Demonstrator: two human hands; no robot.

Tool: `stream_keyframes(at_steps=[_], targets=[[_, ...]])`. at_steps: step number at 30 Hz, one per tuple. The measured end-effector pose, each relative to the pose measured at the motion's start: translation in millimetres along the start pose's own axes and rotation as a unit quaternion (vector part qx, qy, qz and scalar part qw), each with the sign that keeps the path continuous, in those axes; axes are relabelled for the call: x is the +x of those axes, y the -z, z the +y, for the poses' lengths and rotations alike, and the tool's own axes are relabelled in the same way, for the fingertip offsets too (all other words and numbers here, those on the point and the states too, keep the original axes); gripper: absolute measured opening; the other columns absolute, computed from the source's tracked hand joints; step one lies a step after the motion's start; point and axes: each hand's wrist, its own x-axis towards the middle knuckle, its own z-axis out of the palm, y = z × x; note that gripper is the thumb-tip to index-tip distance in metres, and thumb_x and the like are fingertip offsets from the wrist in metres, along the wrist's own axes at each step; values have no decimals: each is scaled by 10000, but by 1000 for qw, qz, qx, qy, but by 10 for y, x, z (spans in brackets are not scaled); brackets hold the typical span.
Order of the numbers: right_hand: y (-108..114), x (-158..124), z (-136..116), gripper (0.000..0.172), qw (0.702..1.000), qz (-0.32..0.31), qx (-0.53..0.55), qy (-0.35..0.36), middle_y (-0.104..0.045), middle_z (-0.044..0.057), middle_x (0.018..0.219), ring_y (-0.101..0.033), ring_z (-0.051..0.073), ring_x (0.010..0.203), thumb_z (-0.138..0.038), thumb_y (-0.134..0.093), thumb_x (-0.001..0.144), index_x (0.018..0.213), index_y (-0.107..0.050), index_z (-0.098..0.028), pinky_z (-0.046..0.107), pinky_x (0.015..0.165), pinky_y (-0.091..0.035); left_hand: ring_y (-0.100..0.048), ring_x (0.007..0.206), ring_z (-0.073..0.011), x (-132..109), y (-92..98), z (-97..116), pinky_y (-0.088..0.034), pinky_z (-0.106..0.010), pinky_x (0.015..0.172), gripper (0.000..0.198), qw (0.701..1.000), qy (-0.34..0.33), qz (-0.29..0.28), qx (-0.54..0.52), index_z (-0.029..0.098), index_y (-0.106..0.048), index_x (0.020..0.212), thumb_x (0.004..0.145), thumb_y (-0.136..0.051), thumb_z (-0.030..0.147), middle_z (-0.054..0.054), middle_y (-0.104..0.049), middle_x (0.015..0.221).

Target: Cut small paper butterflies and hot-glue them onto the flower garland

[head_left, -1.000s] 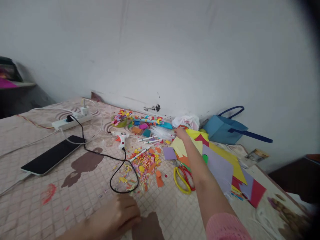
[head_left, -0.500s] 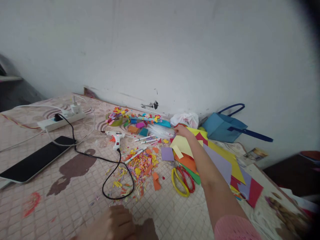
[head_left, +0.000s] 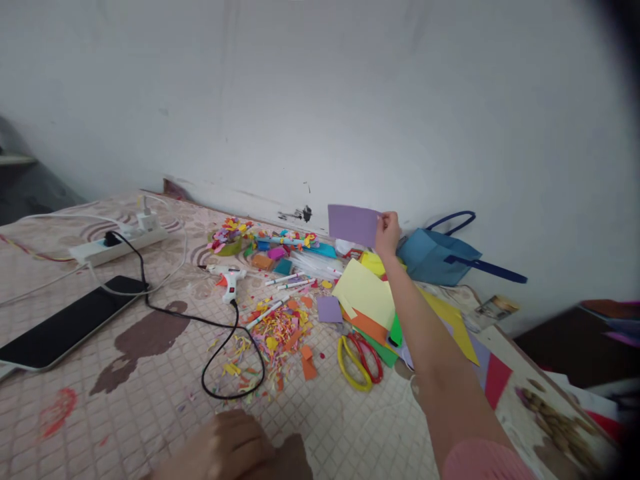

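A sheet of purple paper is held up in front of the wall, its right edge pinched by my right hand. Below that hand lie a pale yellow sheet, orange and green sheets, and more coloured paper under my forearm. Red scissors and yellow scissors rest just in front of the pile. At the bottom edge my left hand sits low over the table with its fingers curled; its palm is hidden. Paper shreds are heaped beyond it, near a small purple square.
A white glue gun lies left of the shreds, its black cord looping forward. A power strip and a black tablet are at the left. Behind the shreds are markers and clear sticks. A blue bag leans against the wall.
My right hand has risen from the paper pile, lifting the purple sheet. The pile has shifted, with the pale yellow sheet now flatter. My left hand has stayed about where it was.
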Motion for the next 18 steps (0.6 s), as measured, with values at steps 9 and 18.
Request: stream_keyframes(at_steps=[9,18], targets=[[364,-690,-662,237,984,-71,146,-71,-602,50,780,-565,192,737,-392,-420,866,964,-483,-185,284,670,-442,-566,564,-103,-95,-10,-150,-449,-179,522,173,976,143,148,-73,185,-568,772,901,-470,245,3,-593,648],[840,-2014,-1414,250,877,-367,298,-85,-597,-13,710,-554,139,622,-445,-573,798,864,-537,-207,243,571,-429,-280,1344,-293,128,291,-188,-347,-488,1033,486,984,94,147,-32,243,-440,1279,824,-575,140,-122,-214,1501]])
